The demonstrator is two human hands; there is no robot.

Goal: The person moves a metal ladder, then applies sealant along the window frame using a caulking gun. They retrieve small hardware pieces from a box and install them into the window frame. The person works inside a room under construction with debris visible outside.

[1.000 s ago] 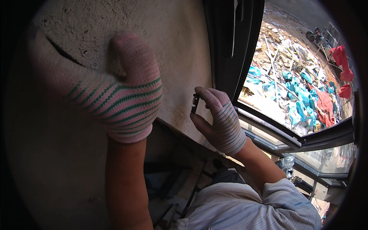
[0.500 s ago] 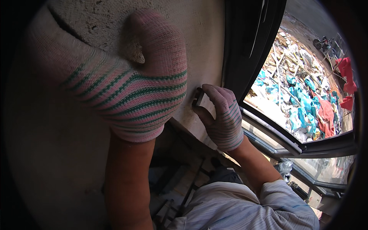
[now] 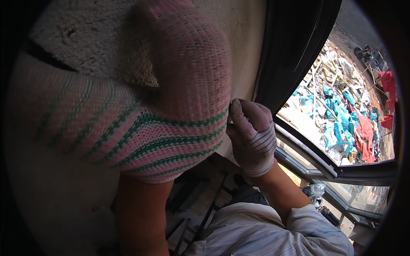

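My left hand [image 3: 179, 115], in a pink knit glove with green stripes, fills the upper left close to the camera. Its fingers stretch left and its thumb arches up, leaving a wide gap in front of the rough plaster wall [image 3: 89, 30]. No held thing shows in it. Just right of it, my right hand [image 3: 254, 141], in a similar pale striped glove, is bent in a pinch close to the wall beside the dark window frame [image 3: 284, 47]. The small dark ridged piece at its fingertips is now hidden behind my left glove.
The dark-framed window stands at right, with a rubble heap [image 3: 333, 102] and red cloth [image 3: 365, 136] outside. Below are a dark metal frame like a ladder [image 3: 209, 209], my striped shirt [image 3: 252, 230] and a clear plastic bag [image 3: 315, 190] near the sill.
My left hand has shifted right and looks larger, now covering the small dark piece seen earlier at my right fingertips. The view has shifted slightly; my right hand sits a little lower in it.
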